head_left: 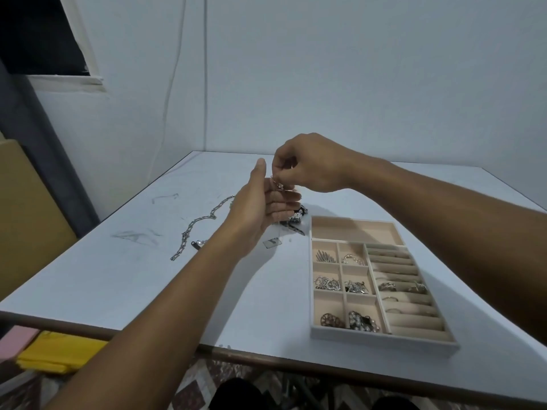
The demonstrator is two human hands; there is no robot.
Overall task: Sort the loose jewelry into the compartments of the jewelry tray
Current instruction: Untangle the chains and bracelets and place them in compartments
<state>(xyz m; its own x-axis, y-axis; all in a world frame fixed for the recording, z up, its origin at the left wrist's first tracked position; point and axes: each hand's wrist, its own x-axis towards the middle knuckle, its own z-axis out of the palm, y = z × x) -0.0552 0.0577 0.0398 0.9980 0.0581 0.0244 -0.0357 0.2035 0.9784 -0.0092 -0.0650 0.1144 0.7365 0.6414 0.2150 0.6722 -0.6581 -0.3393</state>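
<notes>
6 small compartments [342,291] of the jewelry tray [381,341] were each seen to hold a silvery piece or a small cluster, and several rings were seated in the ring rolls [414,321] along its right side, so the sorting was judged to be well past halfway. The long compartment [355,229] across the far end was seen bare. Loose on the table [133,291], to the left of the tray, a heavy link chain [213,215] was stretched out, a dark banded piece [296,218] was lying just beyond the tray's far left corner, and a small flat square piece [272,242] was set near it; these were judged to be what was left to place. Above them, clear of the table, a small silvery piece [278,184] was pinched by the fingertips of the right hand [310,167]. The left hand [257,211] was raised beside it, thumb up and fingers curled inward under the piece; whether the piece was gripped by that hand or only rested against it could not be told. The piece was judged to be the 1 in hand, perhaps being untangled or examined, and not yet brought to the tray.
</notes>
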